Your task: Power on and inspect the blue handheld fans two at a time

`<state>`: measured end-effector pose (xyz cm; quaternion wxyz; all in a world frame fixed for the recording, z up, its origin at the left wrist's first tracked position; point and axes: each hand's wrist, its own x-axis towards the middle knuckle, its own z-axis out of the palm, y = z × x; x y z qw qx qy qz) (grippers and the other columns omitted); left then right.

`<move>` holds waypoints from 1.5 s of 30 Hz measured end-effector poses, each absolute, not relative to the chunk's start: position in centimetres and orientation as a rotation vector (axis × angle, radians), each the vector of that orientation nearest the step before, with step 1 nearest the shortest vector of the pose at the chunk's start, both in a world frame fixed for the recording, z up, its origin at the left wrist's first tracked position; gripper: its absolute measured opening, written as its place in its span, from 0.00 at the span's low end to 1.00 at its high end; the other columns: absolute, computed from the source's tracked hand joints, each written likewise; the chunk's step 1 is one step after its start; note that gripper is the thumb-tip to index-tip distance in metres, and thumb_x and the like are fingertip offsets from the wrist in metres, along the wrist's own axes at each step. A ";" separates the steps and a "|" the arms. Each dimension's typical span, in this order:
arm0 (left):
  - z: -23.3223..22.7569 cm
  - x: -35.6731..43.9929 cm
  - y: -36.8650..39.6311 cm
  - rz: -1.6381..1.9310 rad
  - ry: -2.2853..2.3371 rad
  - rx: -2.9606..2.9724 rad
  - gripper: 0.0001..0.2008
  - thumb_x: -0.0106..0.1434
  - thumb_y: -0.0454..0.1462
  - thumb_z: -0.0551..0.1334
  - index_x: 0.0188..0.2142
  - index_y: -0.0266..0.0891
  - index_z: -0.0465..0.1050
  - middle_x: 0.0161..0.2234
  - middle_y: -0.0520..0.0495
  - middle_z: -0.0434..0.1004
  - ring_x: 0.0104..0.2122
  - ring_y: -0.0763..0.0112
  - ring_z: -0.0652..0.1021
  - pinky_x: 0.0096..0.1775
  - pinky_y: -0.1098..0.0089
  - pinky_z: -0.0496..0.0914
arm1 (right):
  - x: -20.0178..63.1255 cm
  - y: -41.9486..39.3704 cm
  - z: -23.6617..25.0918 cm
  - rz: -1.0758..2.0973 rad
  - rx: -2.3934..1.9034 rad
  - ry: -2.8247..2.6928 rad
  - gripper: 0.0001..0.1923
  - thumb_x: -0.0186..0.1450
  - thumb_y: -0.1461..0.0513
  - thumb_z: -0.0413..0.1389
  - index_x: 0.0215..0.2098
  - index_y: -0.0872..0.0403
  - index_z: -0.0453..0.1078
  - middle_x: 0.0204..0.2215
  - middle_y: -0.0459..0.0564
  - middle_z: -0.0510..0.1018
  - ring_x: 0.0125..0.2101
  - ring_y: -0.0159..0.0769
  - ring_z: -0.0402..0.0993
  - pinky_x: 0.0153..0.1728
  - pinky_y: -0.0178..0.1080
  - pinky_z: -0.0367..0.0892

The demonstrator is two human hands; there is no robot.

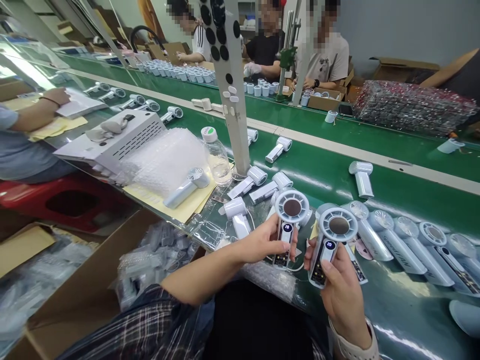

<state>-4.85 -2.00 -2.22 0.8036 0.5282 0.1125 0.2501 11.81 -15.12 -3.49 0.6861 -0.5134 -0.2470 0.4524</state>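
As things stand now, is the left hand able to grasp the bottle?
Probably not: the left hand holds a fan, its fingers occupied, and other fans lie between it and the bottle.

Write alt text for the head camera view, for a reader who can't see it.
A person's left hand holds one handheld fan and the right hand another fan, both showing 20. More fans lie around on a green work surface, with co-workers across it.
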 end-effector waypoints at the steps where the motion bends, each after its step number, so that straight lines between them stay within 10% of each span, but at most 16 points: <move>1: -2.5 -4.6 -2.0 0.559 0.265 1.116 0.27 0.64 0.53 0.75 0.45 0.39 0.65 0.32 0.52 0.77 0.30 0.72 0.79 0.37 0.69 0.72 | 11.7 -15.1 -3.5 1.018 -1.137 -0.542 0.20 0.63 0.49 0.71 0.49 0.47 0.79 0.40 0.50 0.83 0.32 0.39 0.78 0.29 0.39 0.76; 11: -1.4 -5.5 -1.9 0.568 0.257 1.271 0.25 0.68 0.55 0.70 0.45 0.39 0.65 0.33 0.50 0.77 0.33 0.70 0.79 0.41 0.67 0.72 | 11.4 -15.1 -4.2 0.954 -1.205 -0.618 0.19 0.68 0.50 0.67 0.52 0.47 0.75 0.40 0.49 0.82 0.30 0.36 0.75 0.29 0.39 0.73; 19: -2.7 -5.3 -1.7 0.534 0.257 1.202 0.28 0.66 0.53 0.73 0.51 0.40 0.64 0.46 0.45 0.75 0.39 0.69 0.81 0.45 0.65 0.75 | 11.9 -15.0 -5.2 0.933 -1.268 -0.616 0.25 0.65 0.48 0.69 0.55 0.48 0.71 0.53 0.55 0.82 0.50 0.49 0.81 0.51 0.52 0.77; 25: -2.5 -5.0 -1.7 0.570 0.306 1.203 0.27 0.67 0.53 0.71 0.51 0.41 0.62 0.44 0.47 0.75 0.34 0.70 0.81 0.41 0.65 0.76 | 11.8 -15.0 -4.9 0.933 -1.264 -0.619 0.19 0.68 0.51 0.67 0.52 0.48 0.73 0.42 0.50 0.82 0.31 0.38 0.76 0.32 0.43 0.74; 37: -2.6 -5.0 -2.0 0.570 0.542 1.151 0.37 0.58 0.56 0.78 0.51 0.42 0.59 0.41 0.49 0.80 0.30 0.69 0.82 0.37 0.66 0.75 | 11.6 -14.6 -3.5 1.065 -1.117 -0.443 0.20 0.66 0.46 0.67 0.48 0.49 0.77 0.34 0.49 0.83 0.26 0.39 0.76 0.23 0.40 0.74; 45: -3.0 -5.1 -2.1 0.545 0.368 1.044 0.29 0.68 0.60 0.66 0.50 0.46 0.55 0.41 0.49 0.85 0.30 0.63 0.86 0.31 0.68 0.77 | 11.3 -14.5 -3.4 1.126 -1.119 -0.330 0.24 0.65 0.39 0.67 0.44 0.48 0.83 0.42 0.55 0.89 0.41 0.52 0.87 0.49 0.58 0.81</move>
